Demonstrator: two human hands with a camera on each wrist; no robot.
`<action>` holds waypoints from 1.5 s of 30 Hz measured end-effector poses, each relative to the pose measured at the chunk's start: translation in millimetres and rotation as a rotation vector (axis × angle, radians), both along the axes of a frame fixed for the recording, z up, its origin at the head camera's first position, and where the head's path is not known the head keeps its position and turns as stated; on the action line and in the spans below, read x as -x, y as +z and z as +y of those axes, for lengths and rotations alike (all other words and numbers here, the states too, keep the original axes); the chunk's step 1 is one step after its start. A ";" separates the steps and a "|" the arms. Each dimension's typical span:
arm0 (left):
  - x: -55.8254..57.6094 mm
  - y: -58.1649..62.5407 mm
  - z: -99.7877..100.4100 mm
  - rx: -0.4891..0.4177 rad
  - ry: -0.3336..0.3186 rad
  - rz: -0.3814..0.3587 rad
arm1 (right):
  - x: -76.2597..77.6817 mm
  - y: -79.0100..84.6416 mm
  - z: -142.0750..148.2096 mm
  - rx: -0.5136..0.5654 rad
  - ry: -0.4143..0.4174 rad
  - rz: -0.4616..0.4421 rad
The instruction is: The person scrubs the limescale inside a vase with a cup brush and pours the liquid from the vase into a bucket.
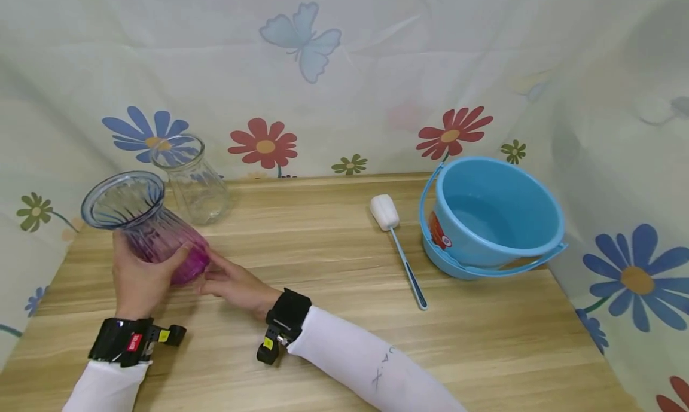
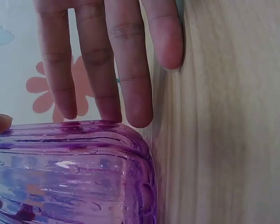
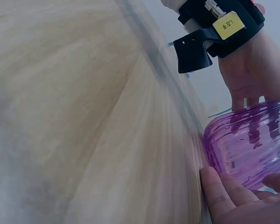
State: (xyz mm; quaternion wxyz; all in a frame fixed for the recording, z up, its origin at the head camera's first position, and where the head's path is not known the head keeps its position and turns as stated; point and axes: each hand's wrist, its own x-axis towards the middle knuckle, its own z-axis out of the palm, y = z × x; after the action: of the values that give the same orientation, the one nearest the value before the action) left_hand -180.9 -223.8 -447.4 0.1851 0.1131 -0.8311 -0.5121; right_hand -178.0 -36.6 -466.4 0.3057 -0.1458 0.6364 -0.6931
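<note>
Ribbed purple-and-blue glass vase (image 1: 164, 237) is at the left of the wood-grain table (image 1: 334, 340), just in front of a clear glass vase (image 1: 203, 194). Looks upright or close to it; base is at or near the tabletop, can't tell if the table carries the weight. Left hand (image 1: 139, 281) grasps the body, thumb on the near side, fingers behind the glass. Right hand (image 1: 238, 287) isn't clenched: straight fingers reach in low and touch by the base, more steadying than gripping. Handling, my read: rigid, no give, moderately heavy, weight probably biased to the thick-looking bottom. Glass is slick, ribs should help a bit. Bead-like spots on the wall could be water or moulded bubbles, can't tell; assume slippery. Fragile: rim and base corners are the likely chip points, and the clear one is a knock risk. Best hold: one hand wrapped round the ribbed body below the neck, the other supporting the base. Don't lift by the flared rim; don't over-squeeze.
</note>
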 end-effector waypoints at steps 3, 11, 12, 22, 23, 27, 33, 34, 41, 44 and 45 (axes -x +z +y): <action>3.4 0.0 -2.7 0.007 -0.021 0.000 | 1.7 0.9 -2.8 -0.010 -0.004 -0.001; 6.5 -1.3 -10.9 0.026 -0.018 0.003 | 9.8 -1.7 -12.7 -0.024 0.048 0.031; 6.6 -1.5 -11.7 0.026 -0.013 0.001 | 10.8 -2.3 -13.8 -0.019 0.061 0.036; 12.7 -1.0 -18.4 0.015 0.013 0.016 | 22.1 -7.1 -22.7 -0.053 0.126 0.153; 13.1 -1.2 -19.6 0.015 0.014 0.013 | 22.5 -6.8 -23.2 -0.070 0.125 0.155; 15.0 -1.5 -21.9 0.007 0.015 -0.003 | 24.2 -5.7 -24.2 -0.128 0.120 0.164; 20.3 -2.6 -21.1 -0.011 0.044 -0.030 | 31.9 -5.0 -26.5 -0.226 0.110 0.171; 21.1 -2.9 -21.3 -0.007 0.050 -0.033 | 33.5 -5.0 -27.2 -0.230 0.113 0.170; 26.2 -3.5 -23.8 0.021 0.068 -0.036 | 39.3 -3.0 -31.0 -0.228 0.116 0.134; 27.3 -4.4 -24.2 0.031 0.079 -0.027 | 40.3 -2.0 -32.1 -0.231 0.113 0.116; 27.4 -4.7 -24.2 0.033 0.082 -0.024 | 40.5 -1.9 -32.4 -0.228 0.114 0.110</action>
State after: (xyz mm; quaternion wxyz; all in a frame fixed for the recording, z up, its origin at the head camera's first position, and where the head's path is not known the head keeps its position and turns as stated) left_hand -208.3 -248.0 -452.1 0.1976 0.1502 -0.8362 -0.4891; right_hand -218.6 -69.1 -468.3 0.3236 -0.1837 0.7177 -0.5886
